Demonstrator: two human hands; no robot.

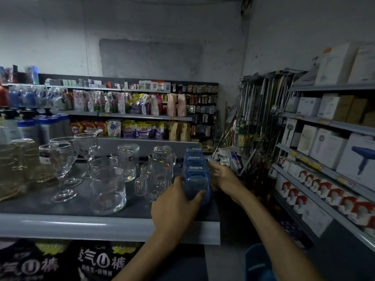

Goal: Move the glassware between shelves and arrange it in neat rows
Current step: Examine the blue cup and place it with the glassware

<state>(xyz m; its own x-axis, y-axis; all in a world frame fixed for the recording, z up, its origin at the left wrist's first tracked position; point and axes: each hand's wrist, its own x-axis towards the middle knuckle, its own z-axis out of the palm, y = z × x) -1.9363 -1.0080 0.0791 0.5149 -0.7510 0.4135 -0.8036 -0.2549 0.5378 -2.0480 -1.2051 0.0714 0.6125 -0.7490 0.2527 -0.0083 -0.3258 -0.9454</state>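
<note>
At the right end of the shelf (109, 225) our two hands bracket a row of blue-tinted glasses (196, 175) that runs away from us toward the back. Our left hand (174, 209) curls around the nearest one, thumb on its left side and fingers wrapped across the front, so it is closed on the glass. Our right hand (220, 175) lies flat along the row's right flank with fingers extended, pressing rather than gripping.

We judge the row sits very near the shelf's right end, with only open aisle beyond it. If we push unevenly, a glass further back could slide sideways and drop past our right palm. Squeezing the row together could also knock the glasses against each other and chip them.

Just beside our left hand stands a clear handled mug (152, 179), and a nudge from our knuckles might tip it into the wide tumbler (108, 189) to its left. Further left, the stemmed goblets (60, 169) look top-heavy; any jolt through the shelf could topple one.
</note>
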